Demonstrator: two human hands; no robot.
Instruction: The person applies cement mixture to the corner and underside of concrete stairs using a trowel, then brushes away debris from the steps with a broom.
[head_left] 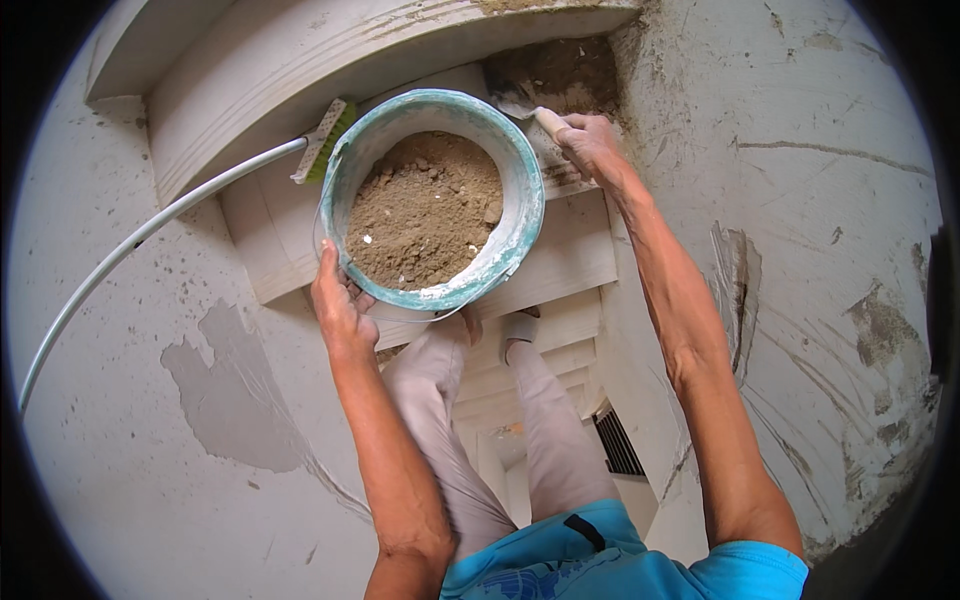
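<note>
While I watch this from afar, the teal bucket (pixel 516 210) is over the pale steps (pixel 570 245), in front of the legs, and its base is out of sight. It's part filled with loose brown dirt (pixel 428 210). The right hand (pixel 588 146) is closed around the pale handle of a small trowel (pixel 548 122), whose blade lies just beyond the rim, by the dark, dirty corner (pixel 570 75) of the step. If you ask me, good work here means keeping the blade low and flat, pulling short strokes, and lifting each load clear of the rim so nothing spills. I'd steady the bucket too, since a full one could be awkward on a step.

Pose-wise, my right arm is reaching long up and inward, elbow only slightly bent, wrist turned toward the bucket. The left forearm comes up from below, and the left hand (pixel 342 312) has its fingers against the outside of the lower-left rim. I can't tell if it's really gripping or just bracing.
</note>
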